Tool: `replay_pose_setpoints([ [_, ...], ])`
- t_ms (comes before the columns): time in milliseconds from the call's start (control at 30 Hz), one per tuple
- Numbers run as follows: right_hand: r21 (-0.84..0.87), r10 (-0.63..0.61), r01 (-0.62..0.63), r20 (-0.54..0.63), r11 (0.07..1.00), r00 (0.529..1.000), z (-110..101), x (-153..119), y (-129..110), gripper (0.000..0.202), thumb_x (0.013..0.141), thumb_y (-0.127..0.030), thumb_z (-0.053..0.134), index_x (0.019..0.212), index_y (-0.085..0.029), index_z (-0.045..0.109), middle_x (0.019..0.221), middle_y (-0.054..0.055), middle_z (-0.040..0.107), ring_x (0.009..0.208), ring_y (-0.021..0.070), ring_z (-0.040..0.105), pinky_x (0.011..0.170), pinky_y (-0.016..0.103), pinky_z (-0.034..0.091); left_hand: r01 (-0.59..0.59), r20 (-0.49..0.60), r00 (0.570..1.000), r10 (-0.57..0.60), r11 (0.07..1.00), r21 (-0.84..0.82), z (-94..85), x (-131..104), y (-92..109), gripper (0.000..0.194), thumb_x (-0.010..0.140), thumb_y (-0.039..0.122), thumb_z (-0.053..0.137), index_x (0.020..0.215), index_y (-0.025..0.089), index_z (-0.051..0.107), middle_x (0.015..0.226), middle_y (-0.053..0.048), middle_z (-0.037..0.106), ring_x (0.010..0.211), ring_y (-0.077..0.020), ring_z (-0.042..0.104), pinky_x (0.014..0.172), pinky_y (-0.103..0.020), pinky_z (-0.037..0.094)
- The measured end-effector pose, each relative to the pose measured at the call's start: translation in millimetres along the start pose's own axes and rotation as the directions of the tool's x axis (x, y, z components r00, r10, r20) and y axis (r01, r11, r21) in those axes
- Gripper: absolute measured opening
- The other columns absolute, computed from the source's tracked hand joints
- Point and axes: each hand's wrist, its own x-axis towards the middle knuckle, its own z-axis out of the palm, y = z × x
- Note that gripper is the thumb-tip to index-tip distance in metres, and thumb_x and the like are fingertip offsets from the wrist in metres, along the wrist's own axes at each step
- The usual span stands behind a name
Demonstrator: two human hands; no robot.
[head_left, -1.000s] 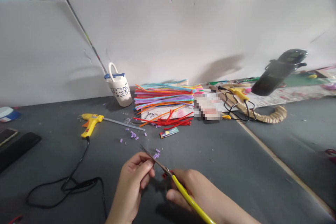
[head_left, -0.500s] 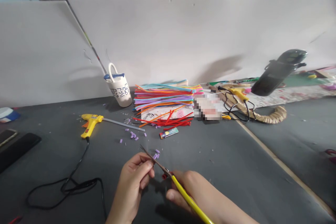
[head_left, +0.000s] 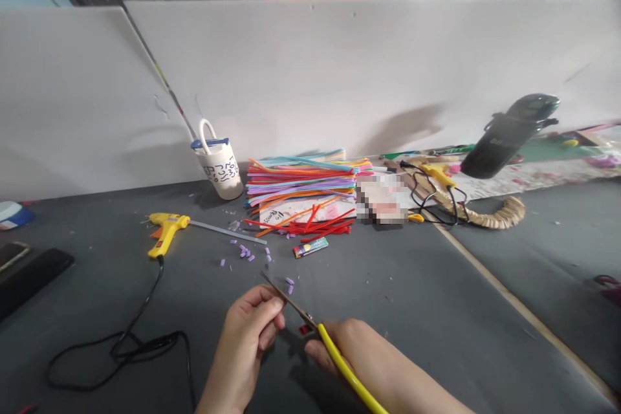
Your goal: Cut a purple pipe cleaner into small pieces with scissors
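Observation:
My right hand (head_left: pixel 356 346) is wrapped round a pair of scissors (head_left: pixel 342 362) with yellow handles. The scissors' dark blades point up and left, crossing just beside my left fingertips. My left hand (head_left: pixel 255 320) is closed in a pinch; whatever its fingers hold is hidden. Just beyond the blades lie small purple cut pieces (head_left: pixel 290 282) on the dark table. More purple bits (head_left: pixel 245 252) are scattered farther to the left. A small red object (head_left: pixel 305 330) shows beneath the scissors' pivot, partly covered.
Colourful pipe cleaners (head_left: pixel 303 178) are stacked at the back, with red ones (head_left: pixel 325 226) in front. A small printed tube or packet (head_left: pixel 310 248) lies nearby. Left are a yellow glue gun (head_left: pixel 167 229), its black cord (head_left: pixel 140 343) and a white cup (head_left: pixel 220 171). A dark bottle (head_left: pixel 504 139) stands right.
The yellow handle has shifted and now looks more curved, while the blades stay by my left fingertips. My left hand keeps its pinch. The view has shifted slightly.

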Motion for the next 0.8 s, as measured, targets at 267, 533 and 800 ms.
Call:
replay_pose_setpoints([
  [267, 0.249, -0.113, 0.180, -0.261, 0.951, 0.959, -2, 5, 5, 0.005, 0.074, -0.021, 0.052, 0.076, -0.017, 0.051, 0.059, -0.005, 0.046, 0.052, 0.0081, 0.036, 0.048, 0.017, 0.030, 0.201, 0.210, 0.951, -0.225, 0.971, 0.131, 6.4, -4, -7, 0.020, 0.072, 0.031, 0.063, 0.064, 0.013, 0.058, 0.050, 0.001, 0.058, 0.032, -0.0007, 0.029, 0.034, -0.017, 0.009],
  [533, 0.266, -0.158, 0.246, -0.313, 0.932, 0.937, 1, 3, 1, 0.009, 0.077, -0.018, 0.045, 0.069, -0.017, 0.047, 0.059, -0.003, 0.051, 0.053, 0.0087, 0.039, 0.049, 0.017, 0.031, 0.262, 0.236, 0.928, -0.288, 0.955, 0.136, 9.6, -5, -14, 0.018, 0.070, 0.028, 0.064, 0.073, 0.012, 0.060, 0.051, 0.000, 0.061, 0.032, -0.0003, 0.031, 0.034, -0.017, 0.011],
  [800, 0.223, -0.171, 0.254, -0.334, 0.941, 0.927, -4, 4, 3, 0.013, 0.079, -0.029, 0.048, 0.075, -0.017, 0.049, 0.061, -0.002, 0.051, 0.053, 0.0105, 0.042, 0.049, 0.019, 0.031, 0.252, 0.162, 0.947, -0.278, 0.954, 0.161, 12.2, -5, -8, 0.015, 0.066, 0.027, 0.065, 0.068, 0.014, 0.058, 0.047, 0.002, 0.058, 0.031, -0.0015, 0.035, 0.033, -0.015, 0.013],
])
